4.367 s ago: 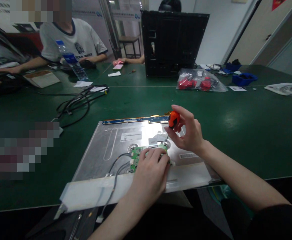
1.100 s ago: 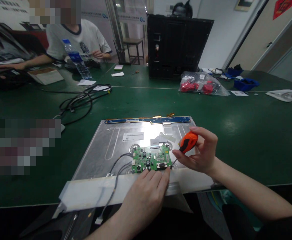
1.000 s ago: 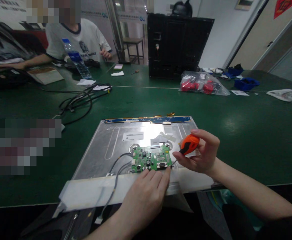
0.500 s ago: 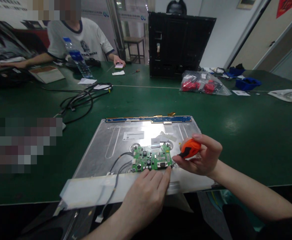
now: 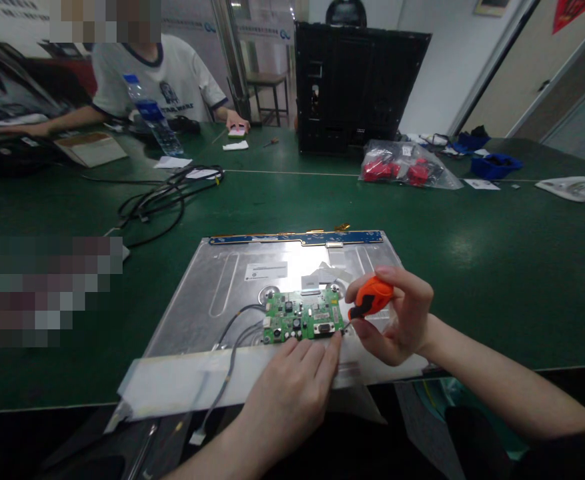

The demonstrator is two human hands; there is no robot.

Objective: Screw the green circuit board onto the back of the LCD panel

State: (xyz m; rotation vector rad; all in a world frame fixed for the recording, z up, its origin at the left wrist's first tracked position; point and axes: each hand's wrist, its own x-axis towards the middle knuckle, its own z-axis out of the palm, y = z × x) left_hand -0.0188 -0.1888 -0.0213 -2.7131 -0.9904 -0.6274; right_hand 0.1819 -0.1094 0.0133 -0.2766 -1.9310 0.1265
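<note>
A green circuit board point(image 5: 302, 313) lies on the silvery metal back of a display panel point(image 5: 187, 307). My left hand point(image 5: 295, 383) rests flat along the board's near edge, fingers stretched out and its index fingertip at the near right corner. In my right hand point(image 5: 402, 317) is an orange and black screwdriver point(image 5: 375, 295), held tilted by its handle. Its thin shaft points down-left to that same corner; whether the tip sits in a screw is too small to tell. Grey cables point(image 5: 235, 360) run from the board's left side, and one ends in a loose white connector point(image 5: 198, 437).
A blue circuit strip point(image 5: 292, 238) lines the panel's far edge. Beyond on the green table are black cables point(image 5: 167, 193), a bottle point(image 5: 155, 117), a bag with red parts point(image 5: 407, 165) and a black panel point(image 5: 359, 87). Another person point(image 5: 172, 80) sits across at left.
My right hand and the screwdriver handle have shifted slightly left, and the fingers around the handle have changed position. My left hand stays on the board's edge.
</note>
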